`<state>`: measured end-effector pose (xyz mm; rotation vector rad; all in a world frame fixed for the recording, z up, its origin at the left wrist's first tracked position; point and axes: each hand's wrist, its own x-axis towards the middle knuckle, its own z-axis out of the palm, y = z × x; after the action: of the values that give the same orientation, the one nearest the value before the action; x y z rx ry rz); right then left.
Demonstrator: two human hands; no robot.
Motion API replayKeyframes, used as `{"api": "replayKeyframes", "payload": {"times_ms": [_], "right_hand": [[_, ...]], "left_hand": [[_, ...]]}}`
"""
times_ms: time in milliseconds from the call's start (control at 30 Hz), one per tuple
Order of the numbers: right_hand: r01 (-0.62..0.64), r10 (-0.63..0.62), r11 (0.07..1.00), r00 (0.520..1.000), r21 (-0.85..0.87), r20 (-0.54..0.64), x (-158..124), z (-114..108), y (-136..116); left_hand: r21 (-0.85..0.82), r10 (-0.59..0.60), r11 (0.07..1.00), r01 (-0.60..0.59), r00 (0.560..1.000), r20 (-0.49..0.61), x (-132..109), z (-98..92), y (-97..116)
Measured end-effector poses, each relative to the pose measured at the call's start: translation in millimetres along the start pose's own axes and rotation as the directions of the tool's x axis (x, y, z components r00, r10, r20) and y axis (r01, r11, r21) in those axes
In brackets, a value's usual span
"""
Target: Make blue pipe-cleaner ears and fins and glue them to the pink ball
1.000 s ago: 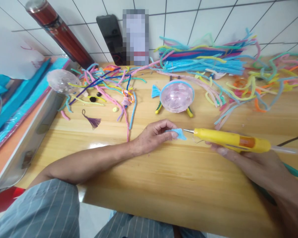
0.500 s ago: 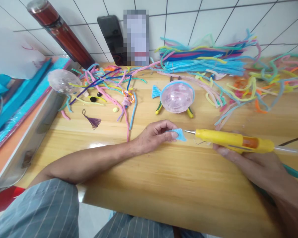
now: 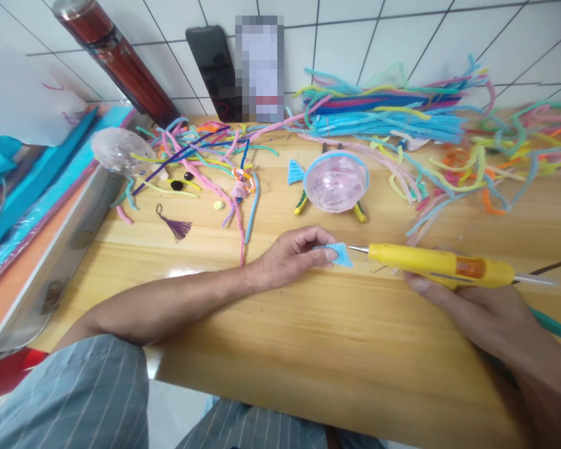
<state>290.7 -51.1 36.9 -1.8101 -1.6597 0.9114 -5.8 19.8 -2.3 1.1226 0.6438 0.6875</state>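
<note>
Seen from the head camera, the tall thing leaning on the white tile wall is blurred out, so any words on it cannot be read. The left hand rests on the light wooden table near its middle. Its thumb and fingers are closed in a pinch on a small fuzzy blue fan-shaped piece, which looks soft with tiny ridges. The right hand has its fingers curled around a long yellow plastic glue gun, with an orange window in its side. Its thin metal tip is right at the edge of the blue piece; whether they touch cannot be told. Behind the hands sits a see-through pink ball with a blue rim. Farther back lies a heap of fuzzy coloured wires.
</note>
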Motion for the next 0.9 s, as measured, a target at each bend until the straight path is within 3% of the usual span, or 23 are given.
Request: {"api": "replayKeyframes", "payload": {"times_ms": [900], "right_hand": [[0.020, -0.019, 1.000, 1.000, -0.009, 0.017, 1.2, -1.4, -6.9]], "left_hand": [[0.045, 0.042, 0.998, -0.042, 0.999, 0.011, -0.4, -1.4, -1.9]]}}
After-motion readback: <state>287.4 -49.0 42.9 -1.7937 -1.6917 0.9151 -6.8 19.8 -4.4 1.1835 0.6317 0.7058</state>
